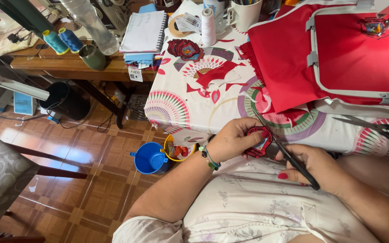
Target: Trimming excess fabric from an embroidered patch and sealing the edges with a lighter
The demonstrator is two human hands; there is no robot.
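A: Where is the patch (258, 143)?

B: Just below the table's (190, 101) front edge, over the lap. The left hand (232, 138) is pinched shut on it at its nine o'clock side, thumb on top near the upper rim.

A: And the right hand (323, 167)?

B: Closed around the black handles of the scissors (288, 155), blades running up toward eleven o'clock along the patch's three o'clock edge.

A: How would the patch handle?

B: I'd judge it light, thin and fairly stiff from the stitching, with a raw red border that could fray. Best held flat near the rim, away from the blades.

A: Room to move?

B: Tight at twelve o'clock: the table edge and hanging red cloth (284, 67) sit close above. At nine o'clock there is open floor, with a blue bucket (149, 158) and a yellow tub (176, 150) of scraps. A second pair of scissors (383, 130) lies at two o'clock.
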